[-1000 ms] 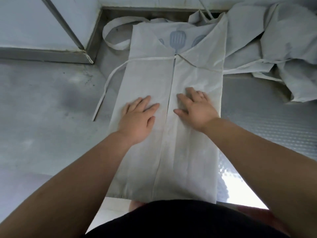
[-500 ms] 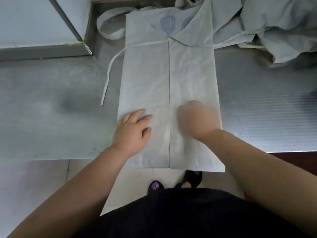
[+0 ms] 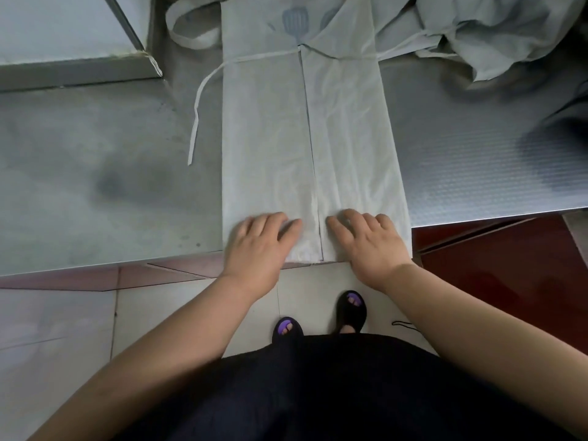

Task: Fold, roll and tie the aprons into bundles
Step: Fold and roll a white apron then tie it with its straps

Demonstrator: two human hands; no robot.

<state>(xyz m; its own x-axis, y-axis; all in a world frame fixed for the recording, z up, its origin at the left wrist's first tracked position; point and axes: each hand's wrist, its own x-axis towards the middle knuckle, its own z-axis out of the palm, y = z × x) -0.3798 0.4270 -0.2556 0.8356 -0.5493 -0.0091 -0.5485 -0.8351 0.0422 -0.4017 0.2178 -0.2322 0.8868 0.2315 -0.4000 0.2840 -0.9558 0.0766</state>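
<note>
The apron (image 3: 305, 138) lay folded into a long strip on the metal tabletop (image 3: 95, 186), its two flaps meeting down the middle. Both hands pressed flat on its near end at the table's edge, fingers spread: the left hand (image 3: 259, 246) on the left flap, the right hand (image 3: 370, 243) on the right. A loose tie (image 3: 195, 122) trailed off left, and more aprons (image 3: 477, 30) lay heaped at the far right.

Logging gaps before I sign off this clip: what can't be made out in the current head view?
Head view:
- Folded apron: its top is cut off by the upper edge.
- Its near hem corners: covered by the left hand and right hand.
- Apron pile: crumpled, cut off by the top edge; count unclear.
- Right tie: its end is lost in the pile.
- Dark shape, right edge: blurred, unidentifiable.
</note>
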